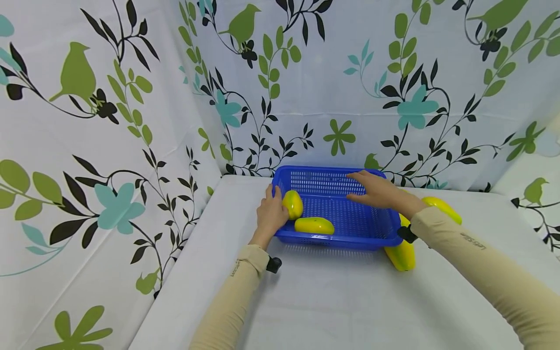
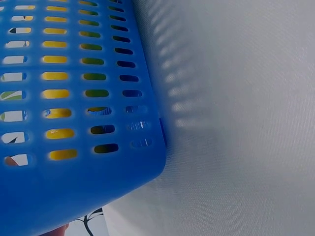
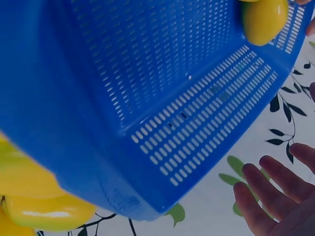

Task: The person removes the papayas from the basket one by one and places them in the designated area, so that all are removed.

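Observation:
A blue slotted plastic basket (image 1: 350, 209) sits near the back of the white table. At its left end my left hand (image 1: 270, 214) grips the rim; in the left wrist view only a bit of finger shows past the basket's wall (image 2: 98, 182). Two yellow-green fruits, like mangoes or papayas, lie in the basket: one (image 1: 293, 204) beside my left thumb, the other (image 1: 314, 225) along the front wall. Over the basket's right back part, my right hand (image 1: 372, 189) has its fingers spread and holds nothing; its fingers also show in the right wrist view (image 3: 275, 196).
Outside the basket's right end lie more yellow fruits, one by the front corner (image 1: 400, 255), another farther back (image 1: 442, 209), partly hidden by the right arm. A leaf-and-bird patterned cloth (image 1: 280, 121) hangs behind and to the left of the table (image 1: 328, 301).

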